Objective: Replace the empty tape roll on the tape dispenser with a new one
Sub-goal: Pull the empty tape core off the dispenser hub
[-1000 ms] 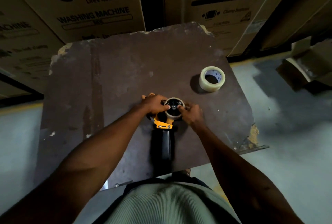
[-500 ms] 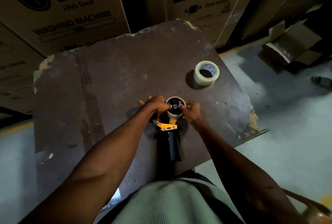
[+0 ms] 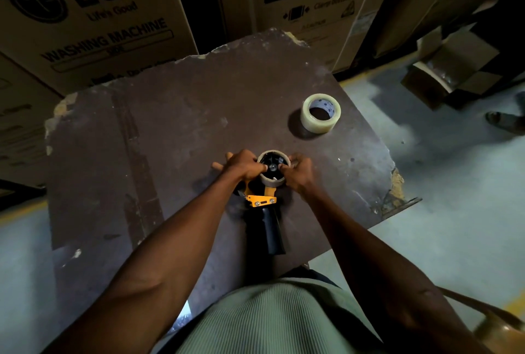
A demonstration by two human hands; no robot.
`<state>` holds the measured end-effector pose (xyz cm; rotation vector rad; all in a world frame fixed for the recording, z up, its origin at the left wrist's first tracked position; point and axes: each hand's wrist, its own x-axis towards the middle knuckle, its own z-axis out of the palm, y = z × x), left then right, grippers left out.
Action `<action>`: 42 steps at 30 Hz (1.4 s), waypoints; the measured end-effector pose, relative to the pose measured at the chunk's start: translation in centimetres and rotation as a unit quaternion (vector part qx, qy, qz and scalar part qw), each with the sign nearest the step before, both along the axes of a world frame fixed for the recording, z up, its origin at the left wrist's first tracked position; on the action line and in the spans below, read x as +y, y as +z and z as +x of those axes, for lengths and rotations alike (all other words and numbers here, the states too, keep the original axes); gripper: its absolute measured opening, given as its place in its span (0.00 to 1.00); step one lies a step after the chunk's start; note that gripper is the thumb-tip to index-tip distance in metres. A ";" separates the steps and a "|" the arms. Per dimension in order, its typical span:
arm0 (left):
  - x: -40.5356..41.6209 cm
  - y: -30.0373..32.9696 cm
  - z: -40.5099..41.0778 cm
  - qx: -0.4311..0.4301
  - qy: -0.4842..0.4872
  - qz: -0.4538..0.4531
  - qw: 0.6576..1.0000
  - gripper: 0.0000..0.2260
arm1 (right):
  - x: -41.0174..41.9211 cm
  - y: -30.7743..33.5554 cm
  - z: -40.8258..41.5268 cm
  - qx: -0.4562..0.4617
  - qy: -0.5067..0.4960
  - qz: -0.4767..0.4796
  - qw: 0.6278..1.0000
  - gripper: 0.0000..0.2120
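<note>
**Spent core under both hands on the dispenser**

Hands met at the middle of the frame, over the tape dispenser (image 3: 262, 203) lying on the worn brown board (image 3: 159, 137). The left hand (image 3: 244, 164) curled over the left side of the empty tape roll (image 3: 273, 168), fingers bent round its rim and the yellow frame beneath; the right hand (image 3: 298, 172) pinched the core from the right, a fingertip reaching toward the black hub at its centre. In the dim light it was hard to say whether the core had begun to lift off the hub or sat fully seated. The dispenser's black handle pointed toward the bottom of the frame, at the person's ribbed shirt.

The new tape roll (image 3: 321, 113) stood apart in the upper right of the board, lying flat and untouched. Cardboard boxes (image 3: 93, 18) printed with washing-machine lettering filled the top of the frame.

The step in hand looked to be removal of the spent core, so the job seemed barely begun. The next move would likely call for a straight pull up off the hub while one hand braced the frame, then a reach to the upper right for the fresh roll.
</note>
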<state>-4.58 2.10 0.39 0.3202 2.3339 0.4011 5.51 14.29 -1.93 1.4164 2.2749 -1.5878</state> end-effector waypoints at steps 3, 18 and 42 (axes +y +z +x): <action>0.0 -0.2 0.0 0.007 0.005 -0.004 1.000 0.13 | 0.1 -0.1 -0.1 -0.001 0.001 -0.003 1.000 0.15; -2.8 -0.2 -0.8 -0.131 -0.045 0.277 0.951 0.24 | 1.1 0.2 1.4 0.066 0.104 -0.061 0.991 0.15; -4.4 -1.7 0.2 -0.057 -0.074 0.234 0.968 0.39 | 2.4 0.9 3.4 0.212 0.230 -0.099 0.945 0.33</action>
